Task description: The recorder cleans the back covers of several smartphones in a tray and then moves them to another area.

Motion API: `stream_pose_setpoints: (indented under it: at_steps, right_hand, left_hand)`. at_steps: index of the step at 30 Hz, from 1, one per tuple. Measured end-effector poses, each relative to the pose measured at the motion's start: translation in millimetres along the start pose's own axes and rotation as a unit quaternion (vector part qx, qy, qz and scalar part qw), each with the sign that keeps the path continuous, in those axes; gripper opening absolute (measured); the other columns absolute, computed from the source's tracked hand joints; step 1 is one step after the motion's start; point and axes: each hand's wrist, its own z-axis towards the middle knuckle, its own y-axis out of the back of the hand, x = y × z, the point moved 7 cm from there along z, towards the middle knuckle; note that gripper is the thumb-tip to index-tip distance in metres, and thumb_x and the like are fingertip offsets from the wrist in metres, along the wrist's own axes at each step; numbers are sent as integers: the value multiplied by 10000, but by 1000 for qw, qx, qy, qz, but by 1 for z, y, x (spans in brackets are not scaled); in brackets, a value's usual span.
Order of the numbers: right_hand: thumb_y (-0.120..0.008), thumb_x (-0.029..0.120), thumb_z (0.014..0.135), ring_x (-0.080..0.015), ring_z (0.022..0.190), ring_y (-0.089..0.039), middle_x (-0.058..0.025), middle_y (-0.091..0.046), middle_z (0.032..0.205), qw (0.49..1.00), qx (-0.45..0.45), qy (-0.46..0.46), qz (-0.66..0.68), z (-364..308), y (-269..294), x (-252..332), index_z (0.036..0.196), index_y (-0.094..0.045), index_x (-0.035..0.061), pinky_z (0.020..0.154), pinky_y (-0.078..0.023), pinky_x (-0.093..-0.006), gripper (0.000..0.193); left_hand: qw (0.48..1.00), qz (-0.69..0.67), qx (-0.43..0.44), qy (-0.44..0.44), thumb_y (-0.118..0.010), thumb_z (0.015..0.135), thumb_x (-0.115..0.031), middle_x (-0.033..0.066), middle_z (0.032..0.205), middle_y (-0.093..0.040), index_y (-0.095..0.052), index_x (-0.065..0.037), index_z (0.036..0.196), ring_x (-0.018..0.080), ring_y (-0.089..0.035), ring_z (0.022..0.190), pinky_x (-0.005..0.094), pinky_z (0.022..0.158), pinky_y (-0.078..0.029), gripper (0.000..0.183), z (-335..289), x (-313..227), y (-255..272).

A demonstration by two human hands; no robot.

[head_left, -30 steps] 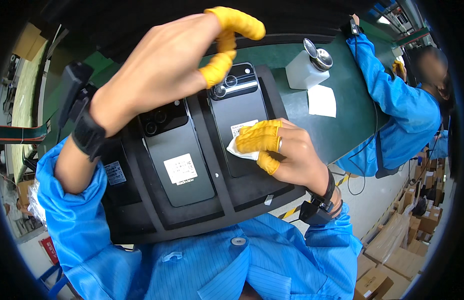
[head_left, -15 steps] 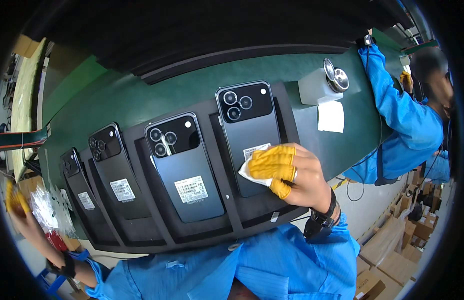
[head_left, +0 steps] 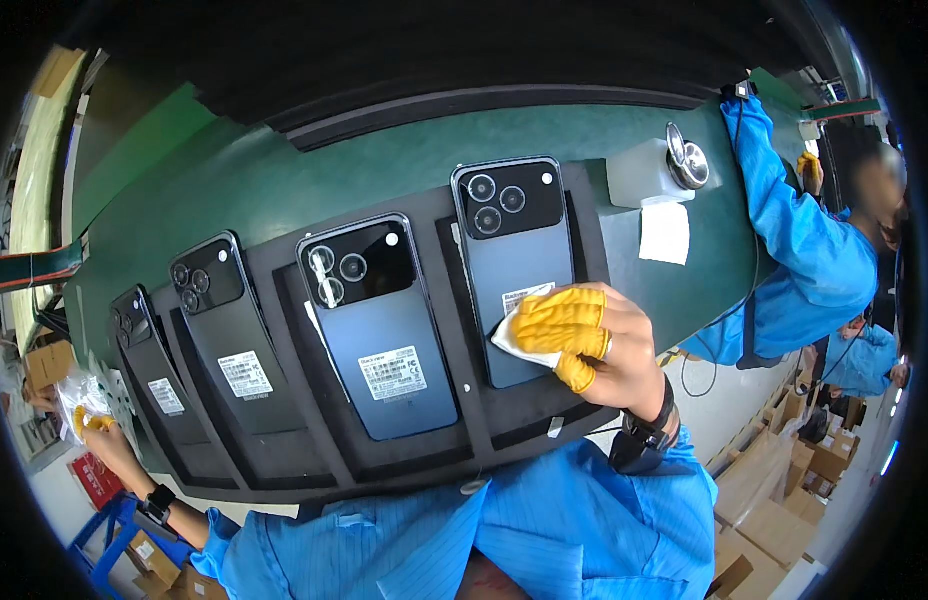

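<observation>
My right hand (head_left: pixel 606 340), grasping a white cloth (head_left: pixel 522 343), overlies the rightmost phone (head_left: pixel 524 260)'s near half; its long axis runs forward.

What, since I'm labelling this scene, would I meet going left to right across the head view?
Left hand, leftmost smartphone, second smartphone, third smartphone, rightmost smartphone, white bottle with metal cap, co-worker's blue sleeve.

"Where is room left?"
"Over the green table (head_left: pixel 384 165), between the black tray (head_left: pixel 593 225) and the dark ledge (head_left: pixel 484 104)."
"And where is it blocked?"
"On the right, by a white bottle (head_left: pixel 639 174); the rightmost phone (head_left: pixel 519 266) is partly covered by the right hand (head_left: pixel 609 350) and white cloth (head_left: pixel 525 343)."
</observation>
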Motion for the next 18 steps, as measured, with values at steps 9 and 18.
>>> stream_pose_setpoints:
  at_steps: [9, 18]
  right_hand:
    - [-629, -21, 691, -287, 929, -653, -121, -685, 961, 1000, -4, -9, 22, -3, 1, 0, 927, -687, 6, 834, -490, -377, 245]
    - [-612, 1, 838, -264, 1011, -621, -171, -638, 1065, 911, -265, -113, 296, -29, 21, -30, 1037, -609, -65, 909, -475, -346, 210]
  left_hand:
    - [909, -311, -169, 220, -525, 886, -90, 189, 1112, -573, -525, 65, 1185, 251, -635, 858, 308, 734, -533, 336, -33, -7, 114]
    - [799, -509, 150, -285, -475, 954, -142, 141, 970, -618, -498, 18, 1191, 233, -639, 786, 309, 737, -538, 287, -35, -265, 156]
